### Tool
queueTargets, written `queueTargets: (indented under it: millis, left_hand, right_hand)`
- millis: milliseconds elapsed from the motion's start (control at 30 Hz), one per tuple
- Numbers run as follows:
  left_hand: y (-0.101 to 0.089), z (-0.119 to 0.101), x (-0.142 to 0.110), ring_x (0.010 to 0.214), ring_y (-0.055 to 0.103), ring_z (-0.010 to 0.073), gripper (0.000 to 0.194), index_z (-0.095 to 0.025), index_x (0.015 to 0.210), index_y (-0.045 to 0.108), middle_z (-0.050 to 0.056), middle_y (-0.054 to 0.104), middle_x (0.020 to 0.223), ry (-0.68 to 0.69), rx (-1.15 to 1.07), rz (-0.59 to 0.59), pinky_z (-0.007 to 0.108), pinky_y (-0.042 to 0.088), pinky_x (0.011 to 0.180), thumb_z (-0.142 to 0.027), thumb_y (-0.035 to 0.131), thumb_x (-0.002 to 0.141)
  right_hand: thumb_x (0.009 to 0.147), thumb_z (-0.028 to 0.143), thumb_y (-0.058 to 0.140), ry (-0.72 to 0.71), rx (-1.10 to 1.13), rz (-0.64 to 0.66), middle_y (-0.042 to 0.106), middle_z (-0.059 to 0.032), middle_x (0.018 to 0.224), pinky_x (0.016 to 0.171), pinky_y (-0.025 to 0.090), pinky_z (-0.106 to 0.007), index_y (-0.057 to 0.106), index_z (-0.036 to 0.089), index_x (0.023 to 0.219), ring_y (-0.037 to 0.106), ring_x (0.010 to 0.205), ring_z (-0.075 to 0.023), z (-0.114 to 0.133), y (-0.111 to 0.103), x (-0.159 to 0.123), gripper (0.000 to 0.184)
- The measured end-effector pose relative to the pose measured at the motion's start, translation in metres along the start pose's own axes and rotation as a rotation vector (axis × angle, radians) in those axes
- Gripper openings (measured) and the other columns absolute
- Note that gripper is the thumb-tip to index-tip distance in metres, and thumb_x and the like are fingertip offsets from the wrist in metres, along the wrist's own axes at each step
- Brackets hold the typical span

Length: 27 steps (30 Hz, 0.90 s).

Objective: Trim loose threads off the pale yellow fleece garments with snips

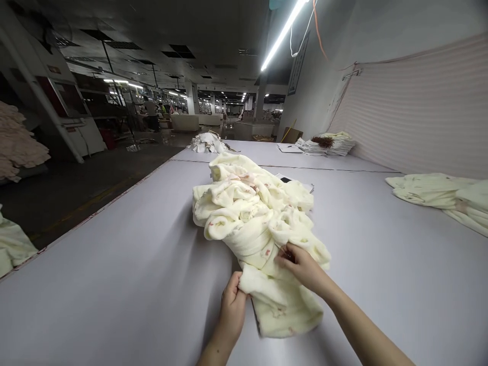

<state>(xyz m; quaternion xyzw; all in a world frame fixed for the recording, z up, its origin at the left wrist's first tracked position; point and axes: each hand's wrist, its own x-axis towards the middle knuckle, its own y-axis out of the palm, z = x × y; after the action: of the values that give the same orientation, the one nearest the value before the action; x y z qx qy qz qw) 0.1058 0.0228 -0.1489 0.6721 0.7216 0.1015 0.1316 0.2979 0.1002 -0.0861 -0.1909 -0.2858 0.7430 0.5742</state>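
Observation:
A heap of pale yellow, fleecy fabric pieces (247,208) with small pinkish prints lies in the middle of the table (145,269). At its near end, my left hand (233,300) pinches the edge of a fabric piece (282,305) that hangs toward me. My right hand (297,262) is closed at the right side of the heap, its fingers curled into a fold of the same cloth. Whether the pieces are whole garments or cut panels I cannot tell. Part of the near piece looks slightly blurred.
More pale yellow fabric (438,190) lies at the right. Cloth scraps (208,142) and stacked papers or fabric (331,145) sit at the back. Striped pink cloth (415,107) hangs on the right wall. Peach fabric (19,142) is heaped beyond the table's left edge.

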Motion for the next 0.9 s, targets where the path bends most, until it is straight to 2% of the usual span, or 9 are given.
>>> queueTargets:
  millis: [100, 167, 233, 333, 467, 667, 767, 900]
  left_hand:
    - [0.003, 0.004, 0.003, 0.079, 0.055, 0.0172, 0.013, -0.020, 0.082, 0.059, 0.000, 0.061, 0.081, -0.018, -0.046, 0.022, 0.025, 0.044, 0.070, -0.033, 0.056, 0.081]
    - [0.003, 0.005, 0.003, 0.083, 0.055, 0.0182, 0.014, -0.020, 0.085, 0.060, 0.002, 0.062, 0.087, -0.027, -0.061, 0.028, 0.026, 0.045, 0.072, -0.033, 0.056, 0.082]
    - [0.003, 0.005, 0.001, 0.085, 0.055, 0.0186, 0.015, -0.020, 0.088, 0.060, 0.003, 0.062, 0.089, -0.031, -0.066, 0.028, 0.026, 0.046, 0.073, -0.033, 0.055, 0.083]
    - [0.002, 0.005, 0.000, 0.082, 0.054, 0.0177, 0.015, -0.020, 0.088, 0.060, 0.002, 0.061, 0.085, -0.028, -0.059, 0.036, 0.025, 0.045, 0.070, -0.032, 0.054, 0.083]
    - [0.002, 0.006, 0.001, 0.076, 0.052, 0.0158, 0.009, -0.020, 0.085, 0.058, 0.000, 0.059, 0.081, -0.034, -0.070, 0.054, 0.024, 0.043, 0.068, -0.028, 0.055, 0.082]
    - [0.003, 0.008, 0.002, 0.077, 0.052, 0.0157, 0.009, -0.020, 0.087, 0.057, 0.001, 0.060, 0.085, -0.030, -0.107, 0.081, 0.025, 0.043, 0.070, -0.027, 0.054, 0.083]
    - [0.004, 0.010, 0.001, 0.079, 0.054, 0.0163, 0.012, -0.020, 0.091, 0.057, 0.002, 0.061, 0.087, -0.022, -0.081, 0.074, 0.026, 0.043, 0.071, -0.029, 0.054, 0.083]
    - [0.003, 0.011, 0.000, 0.090, 0.057, 0.0187, 0.024, -0.023, 0.106, 0.054, 0.005, 0.061, 0.101, 0.065, 0.007, -0.041, 0.028, 0.044, 0.079, -0.029, 0.057, 0.083]
  right_hand:
    - [0.080, 0.041, 0.058, -0.035, 0.112, 0.229, 0.059, 0.0016, 0.074, 0.060, 0.044, -0.025, 0.059, 0.019, 0.078, 0.053, 0.067, -0.0147, 0.014, -0.008, -0.023, 0.022]
    - [0.083, 0.043, 0.055, -0.047, 0.128, 0.310, 0.062, 0.0003, 0.076, 0.061, 0.045, -0.026, 0.062, 0.020, 0.082, 0.055, 0.069, -0.0157, 0.025, -0.007, -0.032, 0.025]
    - [0.085, 0.041, 0.053, -0.085, 0.037, 0.259, 0.066, -0.0022, 0.082, 0.064, 0.047, -0.028, 0.066, 0.021, 0.089, 0.059, 0.074, -0.0180, 0.034, 0.002, -0.035, 0.024]
    - [0.085, 0.035, 0.054, -0.181, -0.203, 0.114, 0.069, -0.0047, 0.089, 0.068, 0.048, -0.031, 0.068, 0.024, 0.098, 0.063, 0.081, -0.0216, 0.039, 0.022, -0.035, 0.022]
    - [0.086, 0.031, 0.051, -0.218, -0.404, 0.045, 0.071, -0.0036, 0.085, 0.063, 0.047, -0.030, 0.070, 0.026, 0.092, 0.065, 0.078, -0.0223, 0.034, 0.036, -0.034, 0.021]
    - [0.086, 0.032, 0.051, -0.164, -0.340, 0.041, 0.072, -0.0018, 0.086, 0.065, 0.048, -0.030, 0.069, 0.026, 0.092, 0.065, 0.078, -0.0213, 0.030, 0.032, -0.036, 0.020]
    - [0.087, 0.034, 0.048, -0.141, -0.385, 0.016, 0.072, -0.0034, 0.085, 0.067, 0.047, -0.032, 0.069, 0.025, 0.092, 0.065, 0.080, -0.0232, 0.029, 0.036, -0.040, 0.024]
    - [0.084, 0.041, 0.051, -0.086, -0.361, -0.035, 0.071, -0.0048, 0.090, 0.066, 0.049, -0.033, 0.064, 0.023, 0.099, 0.065, 0.080, -0.0243, 0.021, 0.047, -0.048, 0.027]
